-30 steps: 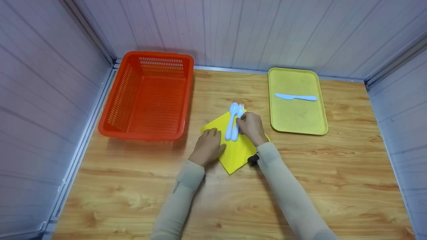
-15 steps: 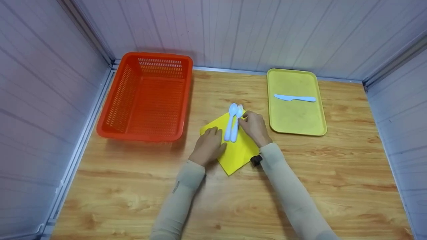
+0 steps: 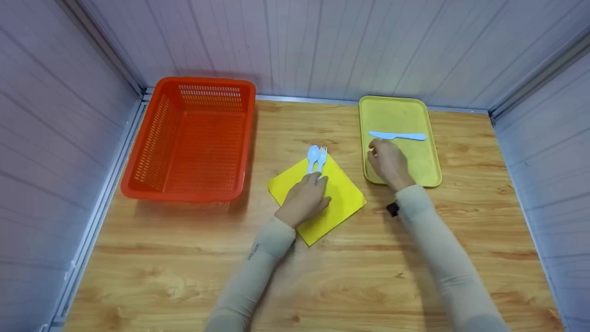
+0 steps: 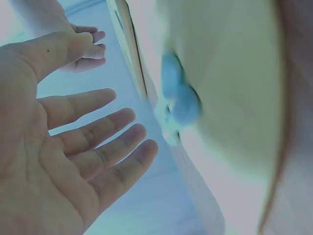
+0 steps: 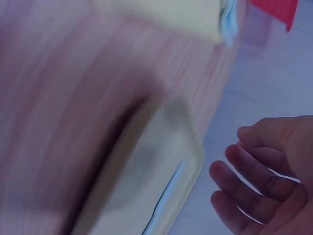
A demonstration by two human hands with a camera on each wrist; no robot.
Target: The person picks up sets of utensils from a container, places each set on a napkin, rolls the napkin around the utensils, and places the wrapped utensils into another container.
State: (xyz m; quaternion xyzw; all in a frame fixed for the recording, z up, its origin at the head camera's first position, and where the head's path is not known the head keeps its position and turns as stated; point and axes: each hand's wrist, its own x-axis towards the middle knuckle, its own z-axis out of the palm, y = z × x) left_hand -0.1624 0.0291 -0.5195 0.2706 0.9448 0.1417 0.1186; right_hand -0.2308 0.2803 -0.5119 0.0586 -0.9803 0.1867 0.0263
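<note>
The left hand (image 3: pixel 304 199) rests flat, fingers straight, on the spoon (image 3: pixel 313 157) and fork (image 3: pixel 321 159) lying on the napkin (image 3: pixel 341 198). The right hand (image 3: pixel 387 162), loosely open and empty, reaches over the tray (image 3: pixel 426 170) toward the knife (image 3: pixel 396 136); picking it up looks like the step in hand, and it calls for a pinch on the handle.

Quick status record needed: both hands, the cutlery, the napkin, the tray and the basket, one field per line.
left hand: open, fingers resting on the spoon and fork handles over the napkin
right hand: open, holding nothing, over the tray near the knife
spoon: side by side with the fork, heads past the napkin corner
napkin: yellow, flat on the table
knife: lying on the tray
tray: yellow, right of the napkin
basket: orange, left of the napkin, nothing visible inside
</note>
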